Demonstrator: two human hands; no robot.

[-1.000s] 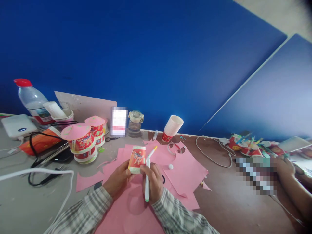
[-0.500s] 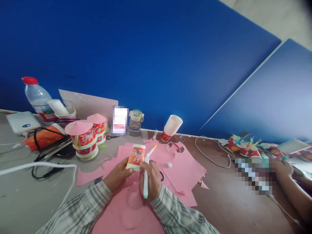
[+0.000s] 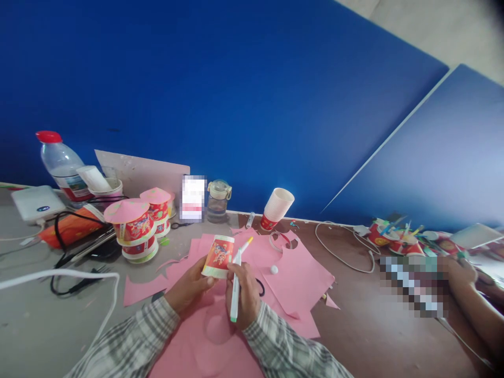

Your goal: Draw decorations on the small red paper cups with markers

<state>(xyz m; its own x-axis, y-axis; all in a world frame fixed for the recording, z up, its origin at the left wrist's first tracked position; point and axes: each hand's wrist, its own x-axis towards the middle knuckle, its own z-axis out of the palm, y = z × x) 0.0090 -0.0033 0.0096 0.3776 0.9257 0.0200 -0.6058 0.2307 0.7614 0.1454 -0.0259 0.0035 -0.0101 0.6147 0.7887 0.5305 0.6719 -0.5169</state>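
The left hand (image 3: 189, 286) clasps the paper cup (image 3: 218, 256) by its side, probably light and crushable; at its 3 o'clock the right hand (image 3: 244, 296) grips a marker (image 3: 235, 291).

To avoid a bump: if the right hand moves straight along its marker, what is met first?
Beyond the marker's tip, probably the small pen near the tilted cups; depth is unclear.

Bare counter (image 3: 374, 320) lies open right of the pink paper (image 3: 299, 273). Stacked cups (image 3: 136, 231) and cables (image 3: 71, 262) crowd the left; a bottle (image 3: 59, 163) and jar (image 3: 218, 199) line the back.
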